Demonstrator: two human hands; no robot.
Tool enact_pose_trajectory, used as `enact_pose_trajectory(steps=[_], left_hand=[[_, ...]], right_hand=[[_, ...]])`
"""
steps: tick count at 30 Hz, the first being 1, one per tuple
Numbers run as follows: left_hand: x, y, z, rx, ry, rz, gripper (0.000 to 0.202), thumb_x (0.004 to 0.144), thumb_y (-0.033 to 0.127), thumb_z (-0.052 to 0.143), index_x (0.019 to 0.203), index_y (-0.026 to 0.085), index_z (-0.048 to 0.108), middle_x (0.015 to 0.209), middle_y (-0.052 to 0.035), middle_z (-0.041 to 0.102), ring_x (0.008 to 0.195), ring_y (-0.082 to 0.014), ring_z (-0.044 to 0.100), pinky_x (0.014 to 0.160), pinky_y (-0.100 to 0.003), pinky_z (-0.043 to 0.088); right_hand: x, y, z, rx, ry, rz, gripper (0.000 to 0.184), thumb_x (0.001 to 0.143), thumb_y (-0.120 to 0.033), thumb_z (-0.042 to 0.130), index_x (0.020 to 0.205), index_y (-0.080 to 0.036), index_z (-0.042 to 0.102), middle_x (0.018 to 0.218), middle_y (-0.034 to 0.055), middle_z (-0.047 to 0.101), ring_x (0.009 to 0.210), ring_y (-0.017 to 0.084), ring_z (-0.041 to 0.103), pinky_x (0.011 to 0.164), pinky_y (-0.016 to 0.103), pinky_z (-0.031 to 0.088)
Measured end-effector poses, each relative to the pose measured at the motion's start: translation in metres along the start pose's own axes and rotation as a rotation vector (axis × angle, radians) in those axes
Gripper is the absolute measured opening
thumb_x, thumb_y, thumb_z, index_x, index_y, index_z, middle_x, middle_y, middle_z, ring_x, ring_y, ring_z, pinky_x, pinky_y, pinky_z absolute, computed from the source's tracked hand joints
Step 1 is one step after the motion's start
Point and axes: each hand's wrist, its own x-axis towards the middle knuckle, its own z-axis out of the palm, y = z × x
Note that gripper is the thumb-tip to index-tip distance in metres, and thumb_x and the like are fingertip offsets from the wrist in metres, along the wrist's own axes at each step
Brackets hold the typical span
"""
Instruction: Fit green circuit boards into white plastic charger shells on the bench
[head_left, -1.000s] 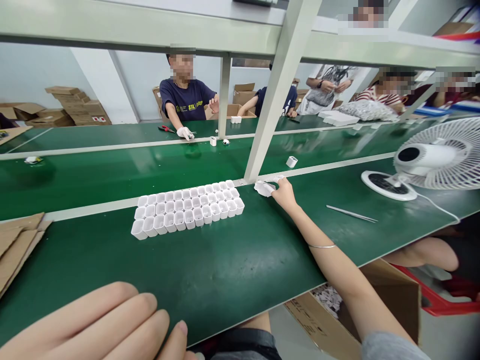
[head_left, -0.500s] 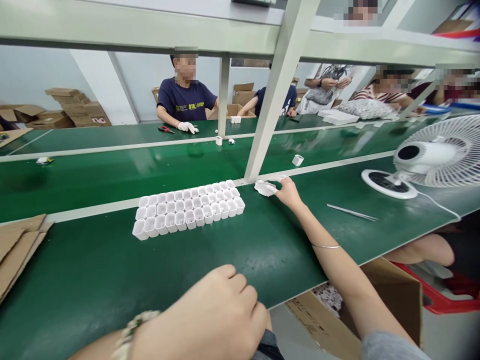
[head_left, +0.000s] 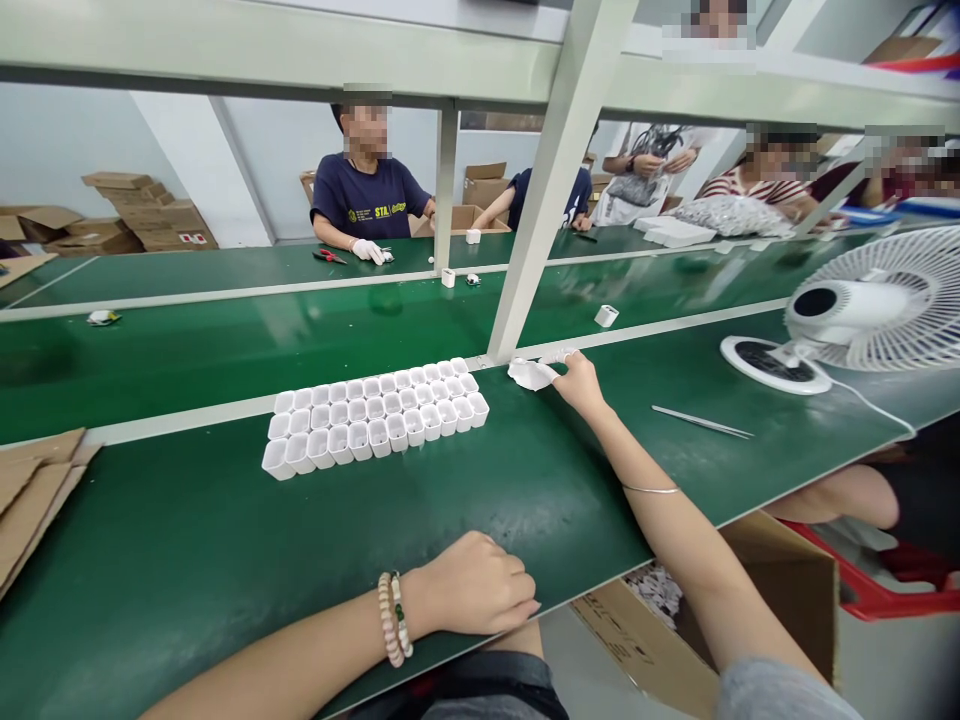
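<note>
My left hand point(head_left: 480, 585) lies at the table's near edge, fingers curled in, with nothing visible in it. Farther out, my right hand point(head_left: 576, 385) is at the foot of a slanted post, its fingertips in white coverings. Its thumb and fingers close on a crumpled, thin white piece point(head_left: 531, 374), whose material I cannot make out. Left of that piece stands a block of small open white plastic housings point(head_left: 379, 437), set upright in three rows. Metal tweezers point(head_left: 701, 421) lie to the right of my right arm.
A white fan point(head_left: 847, 310) stands at the right. The post point(head_left: 536, 200) rises from the table edge beside the green belt point(head_left: 300, 325), which carries a white housing point(head_left: 607, 316). Cardboard point(head_left: 45, 490) lies left; an open carton point(head_left: 637, 635) sits below. Co-workers sit across.
My left hand has moved down and away from the camera onto the table edge. The small parts on the belt have shifted right. My right hand stays at the white piece.
</note>
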Motion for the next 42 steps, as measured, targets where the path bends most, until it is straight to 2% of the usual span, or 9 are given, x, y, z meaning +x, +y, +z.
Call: enact_pose_trajectory(steps=[5,15,18,21,27,30,33,37,42], left_hand=[[0.0,0.001,0.003,-0.003,0.014,-0.002,0.033,0.097,0.035,0.051,0.07,0.019,0.058,0.065,0.0011,0.065,0.055,-0.0128,0.057,0.053,-0.031,0.036],[0.001,0.001,-0.005,-0.023,-0.023,-0.007,0.033,0.097,0.034,0.051,0.069,0.019,0.058,0.063,0.0012,0.064,0.054,-0.0127,0.055,0.052,-0.03,0.036],[0.001,0.001,-0.005,-0.024,-0.029,-0.01,0.032,0.097,0.033,0.051,0.069,0.019,0.057,0.063,0.0012,0.063,0.053,-0.0126,0.055,0.052,-0.03,0.035],[0.001,0.001,-0.005,-0.026,-0.039,-0.008,0.032,0.097,0.034,0.05,0.07,0.019,0.058,0.064,0.001,0.064,0.054,-0.0126,0.056,0.052,-0.031,0.035],[0.0,0.001,-0.004,-0.025,-0.037,-0.01,0.031,0.097,0.034,0.051,0.071,0.019,0.058,0.064,0.0011,0.063,0.055,-0.0128,0.055,0.053,-0.031,0.037],[0.0,0.001,-0.003,-0.027,-0.024,-0.009,0.032,0.097,0.034,0.051,0.07,0.019,0.057,0.063,0.0008,0.062,0.054,-0.0133,0.055,0.053,-0.031,0.037],[0.0,0.001,-0.002,-0.026,-0.015,-0.007,0.032,0.097,0.034,0.051,0.069,0.019,0.056,0.063,0.0005,0.063,0.054,-0.0132,0.056,0.053,-0.03,0.035],[0.0,0.001,-0.003,-0.023,-0.024,-0.006,0.032,0.098,0.034,0.049,0.07,0.019,0.057,0.064,0.0005,0.063,0.055,-0.0127,0.057,0.053,-0.028,0.035],[0.0,0.001,0.0,-0.019,-0.029,-0.006,0.033,0.098,0.034,0.049,0.07,0.019,0.057,0.064,0.0002,0.063,0.055,-0.0128,0.055,0.053,-0.03,0.036]], right_hand=[[0.001,0.002,-0.003,-0.059,-0.089,0.052,0.02,0.079,-0.033,0.071,0.092,-0.019,0.075,0.1,0.0107,0.073,0.098,0.03,0.067,0.092,0.046,0.054],[0.002,-0.001,-0.018,-0.091,-0.064,0.012,0.014,0.081,-0.026,0.069,0.09,-0.018,0.076,0.101,0.0112,0.072,0.099,0.03,0.068,0.095,0.043,0.053],[0.001,-0.004,-0.016,-0.112,-0.096,0.035,0.02,0.08,-0.03,0.072,0.095,-0.017,0.076,0.101,0.0117,0.073,0.1,0.03,0.068,0.094,0.043,0.053],[0.001,-0.006,-0.011,-0.171,-0.13,0.083,0.016,0.078,-0.028,0.073,0.089,-0.016,0.075,0.099,0.0124,0.073,0.095,0.031,0.069,0.089,0.043,0.054],[0.002,-0.004,-0.019,-0.155,-0.054,0.02,0.014,0.078,-0.023,0.069,0.088,-0.017,0.077,0.1,0.0122,0.073,0.098,0.031,0.068,0.091,0.043,0.053],[0.002,-0.002,-0.021,-0.115,-0.03,0.0,0.016,0.08,-0.028,0.07,0.09,-0.017,0.077,0.098,0.0117,0.073,0.097,0.03,0.068,0.091,0.044,0.053],[0.001,-0.003,-0.015,-0.111,-0.041,0.01,0.02,0.079,-0.034,0.072,0.091,-0.018,0.077,0.097,0.0107,0.073,0.096,0.03,0.068,0.092,0.043,0.053],[0.0,-0.005,-0.009,-0.193,-0.074,0.059,0.014,0.076,-0.029,0.072,0.082,-0.017,0.076,0.091,0.0112,0.072,0.087,0.03,0.069,0.085,0.043,0.055],[0.001,-0.004,-0.018,-0.141,0.014,0.011,0.016,0.079,-0.028,0.068,0.085,-0.016,0.076,0.094,0.0129,0.073,0.091,0.031,0.069,0.087,0.043,0.054]])
